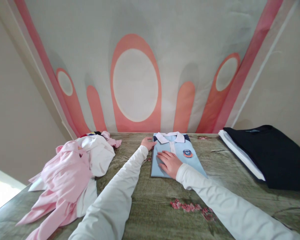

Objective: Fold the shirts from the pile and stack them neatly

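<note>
A light blue polo shirt (190,165) lies folded into a neat rectangle on the table, its white collar toward the wall and a round badge on its chest. My right hand (169,163) rests flat on the front of the shirt, fingers stretched out. At the shirt's upper left edge is my left hand (148,143), its fingertips touching the dark shoulder part beside the collar. Whether those fingers pinch the cloth is hard to make out.
Crumpled pink and white clothes (67,166) are heaped on the left of the table (145,206). Folded black and white garments (272,156) lie stacked at the right. Behind the table's far edge rises a wall (137,83) with coral shapes.
</note>
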The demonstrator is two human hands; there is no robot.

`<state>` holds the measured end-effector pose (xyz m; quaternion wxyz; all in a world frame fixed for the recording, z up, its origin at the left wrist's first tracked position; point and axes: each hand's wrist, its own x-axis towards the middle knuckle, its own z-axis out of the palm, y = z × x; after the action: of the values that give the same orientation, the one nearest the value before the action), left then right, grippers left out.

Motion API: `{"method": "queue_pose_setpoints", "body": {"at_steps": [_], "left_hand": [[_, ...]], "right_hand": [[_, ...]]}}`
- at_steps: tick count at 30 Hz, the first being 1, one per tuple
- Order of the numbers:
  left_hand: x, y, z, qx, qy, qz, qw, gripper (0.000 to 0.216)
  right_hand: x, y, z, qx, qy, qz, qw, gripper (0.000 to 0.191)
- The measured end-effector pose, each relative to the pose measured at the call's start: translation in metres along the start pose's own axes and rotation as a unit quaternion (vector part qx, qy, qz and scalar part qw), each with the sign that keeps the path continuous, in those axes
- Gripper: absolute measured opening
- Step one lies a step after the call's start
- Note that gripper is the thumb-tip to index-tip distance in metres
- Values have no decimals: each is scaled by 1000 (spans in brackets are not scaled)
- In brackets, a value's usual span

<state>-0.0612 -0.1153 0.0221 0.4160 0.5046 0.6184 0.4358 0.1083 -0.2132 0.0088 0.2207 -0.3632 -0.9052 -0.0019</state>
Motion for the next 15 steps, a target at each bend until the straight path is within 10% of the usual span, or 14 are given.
{"method": "queue_pose_setpoints", "body": {"at_steps": [7,15], "left_hand": [[16,-1,9,27,-35,94,995,66],[61,-7,17,93,35,124,987,27]], "right_hand": [[0,-1,0,-5,-4,0,1000,42],[2,-3,-3,-3,-7,19,1000,43]]}}
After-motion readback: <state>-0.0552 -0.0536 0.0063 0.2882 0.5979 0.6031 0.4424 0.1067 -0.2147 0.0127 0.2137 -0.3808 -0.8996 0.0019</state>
